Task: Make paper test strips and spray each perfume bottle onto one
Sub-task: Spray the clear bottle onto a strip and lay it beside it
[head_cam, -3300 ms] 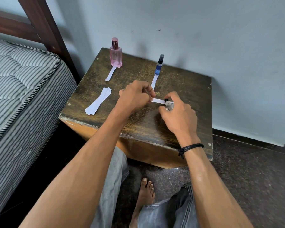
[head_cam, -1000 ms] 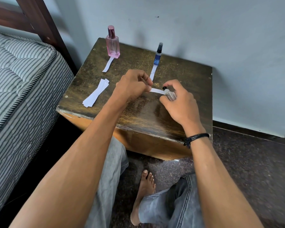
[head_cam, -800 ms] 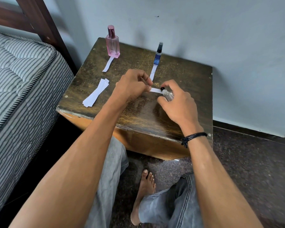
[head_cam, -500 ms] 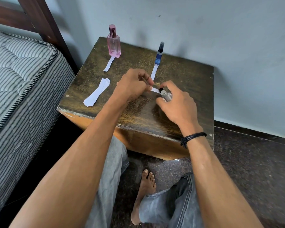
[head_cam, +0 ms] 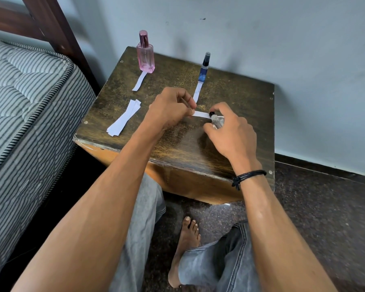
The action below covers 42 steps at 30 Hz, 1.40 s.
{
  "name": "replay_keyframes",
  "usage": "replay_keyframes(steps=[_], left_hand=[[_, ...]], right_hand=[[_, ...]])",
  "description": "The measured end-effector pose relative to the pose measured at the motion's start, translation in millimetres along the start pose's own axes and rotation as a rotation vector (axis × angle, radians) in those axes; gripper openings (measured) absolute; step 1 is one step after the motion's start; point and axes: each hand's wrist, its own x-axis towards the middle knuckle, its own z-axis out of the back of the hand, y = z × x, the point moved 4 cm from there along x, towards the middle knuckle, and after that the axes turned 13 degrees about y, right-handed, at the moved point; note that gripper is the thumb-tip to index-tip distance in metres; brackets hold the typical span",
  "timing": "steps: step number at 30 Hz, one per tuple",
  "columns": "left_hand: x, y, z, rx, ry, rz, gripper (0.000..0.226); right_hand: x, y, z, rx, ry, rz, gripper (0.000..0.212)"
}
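Centrally, strip [head_cam: 201, 114] at bottle [head_cam: 217, 121], edges [head_cam: 97, 143] distant

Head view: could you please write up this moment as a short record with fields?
Left hand: pinches one end of the held strip
Right hand: grips the clear bottle, its black top at the held strip
Pink bottle: upright at the back, left strip before it
Blue bottle: upright at the back, middle strip before it
Spare strips: loosely stacked near the wooden table's left edge
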Motion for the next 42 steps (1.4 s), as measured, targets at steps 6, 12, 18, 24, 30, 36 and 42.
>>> replay_keyframes(steps=[6, 12, 18, 24, 30, 36, 42], left_hand=[[0.5, -0.6, -0.2, -0.004, 0.01, -0.005, 0.017], [1.4, 0.5, 0.1, -0.002, 0.014, -0.008, 0.018], [2.3, 1.0, 0.4, -0.002, 0.01, -0.006, 0.015], [3.1, 2.7, 1.5, 0.0, 0.007, -0.002, 0.016], [2.3, 1.5, 1.0, -0.002, 0.011, -0.006, 0.013], [2.7, 1.8, 0.8, 0.0, 0.013, -0.001, 0.014], [2.5, 2.1, 1.4, -0.004, 0.012, 0.002, 0.014]], right_hand=[[2.2, -1.6, 1.2, 0.026, -0.014, -0.013, 0.032], [2.0, 1.2, -1.7, 0.021, 0.001, 0.003, 0.032], [3.3, -0.4, -1.6, 0.013, 0.0, -0.003, 0.032], [3.0, -4.5, 0.1, 0.022, -0.012, -0.032, 0.028], [1.7, -5.5, 1.6, 0.037, -0.028, -0.055, 0.029], [1.6, -4.9, 2.2, 0.041, -0.03, -0.055, 0.03], [2.3, -5.5, 1.1, 0.028, -0.031, -0.051, 0.03]])
